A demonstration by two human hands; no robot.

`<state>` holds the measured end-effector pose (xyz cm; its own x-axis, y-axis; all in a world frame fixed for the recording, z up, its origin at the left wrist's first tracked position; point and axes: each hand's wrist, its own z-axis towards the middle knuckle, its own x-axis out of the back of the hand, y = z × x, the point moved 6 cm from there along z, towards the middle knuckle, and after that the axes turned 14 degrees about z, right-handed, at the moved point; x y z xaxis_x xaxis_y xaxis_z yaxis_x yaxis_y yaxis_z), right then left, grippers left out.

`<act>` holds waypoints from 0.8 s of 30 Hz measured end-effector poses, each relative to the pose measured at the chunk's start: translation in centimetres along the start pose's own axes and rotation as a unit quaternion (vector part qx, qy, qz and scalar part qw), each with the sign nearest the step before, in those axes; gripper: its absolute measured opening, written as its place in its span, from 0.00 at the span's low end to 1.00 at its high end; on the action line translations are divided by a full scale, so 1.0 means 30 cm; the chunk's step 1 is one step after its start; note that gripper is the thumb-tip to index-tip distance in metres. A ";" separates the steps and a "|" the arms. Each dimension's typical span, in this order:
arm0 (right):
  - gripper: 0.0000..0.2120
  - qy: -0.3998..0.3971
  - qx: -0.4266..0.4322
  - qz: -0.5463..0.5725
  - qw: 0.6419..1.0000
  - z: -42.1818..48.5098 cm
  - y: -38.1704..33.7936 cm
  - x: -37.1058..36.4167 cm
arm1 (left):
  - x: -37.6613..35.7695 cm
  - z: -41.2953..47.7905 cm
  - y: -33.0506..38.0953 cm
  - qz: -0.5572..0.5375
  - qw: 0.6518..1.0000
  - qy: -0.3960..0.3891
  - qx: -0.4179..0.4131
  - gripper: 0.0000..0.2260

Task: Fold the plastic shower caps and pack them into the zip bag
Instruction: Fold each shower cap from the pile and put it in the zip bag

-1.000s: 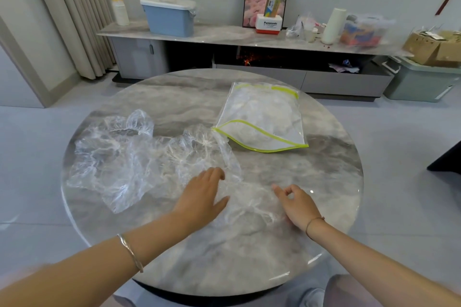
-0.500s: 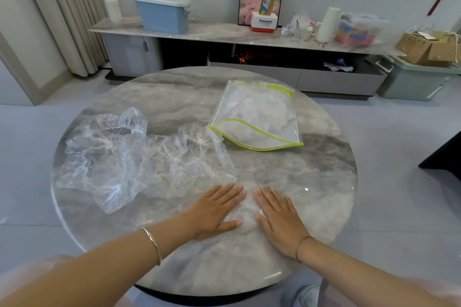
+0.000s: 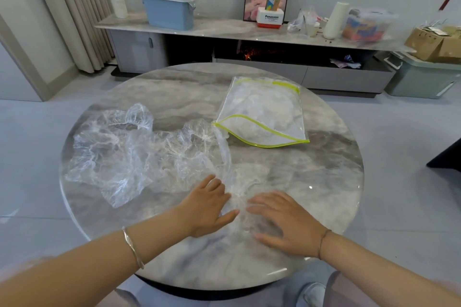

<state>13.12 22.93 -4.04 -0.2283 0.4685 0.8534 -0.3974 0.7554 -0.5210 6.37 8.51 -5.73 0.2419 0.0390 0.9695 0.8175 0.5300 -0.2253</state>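
A clear shower cap (image 3: 237, 189) lies flattened on the round marble table (image 3: 324, 182) near its front edge. My left hand (image 3: 207, 207) and my right hand (image 3: 287, 224) rest flat on it, palms down, fingers apart, a small gap between them. More crumpled clear shower caps (image 3: 119, 152) are heaped on the table's left half. The zip bag (image 3: 264, 114), clear with a yellow-green zip edge, lies at the back right with its mouth open toward me and folded plastic inside.
Behind the table runs a low marble-topped cabinet (image 3: 224, 30) with a blue bin (image 3: 169, 7), a white roll (image 3: 335, 20) and boxes. A curtain hangs at the left, and a green crate (image 3: 421, 77) stands on the floor at right.
My hands came together flat on the near cap, then slid slightly apart, pressing it down. The camera view shifted a little.
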 end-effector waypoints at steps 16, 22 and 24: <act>0.05 0.172 -0.113 0.112 0.972 0.060 0.096 0.043 | -0.021 0.011 -0.053 -0.008 1.000 0.007 0.006 0.22; 0.05 0.295 -0.263 0.468 0.790 0.054 0.178 0.046 | 0.016 0.045 -0.052 -0.173 0.978 0.010 0.114 0.15; 0.05 0.295 -0.298 0.445 0.791 0.045 0.204 0.027 | 0.000 0.046 -0.048 -0.219 0.965 -0.022 0.145 0.13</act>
<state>9.30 27.31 -6.52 0.3432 0.9356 0.0823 0.2177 0.0059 -0.9760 4.48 8.92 -5.29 -0.1216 -0.2104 0.9700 0.6541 0.7181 0.2378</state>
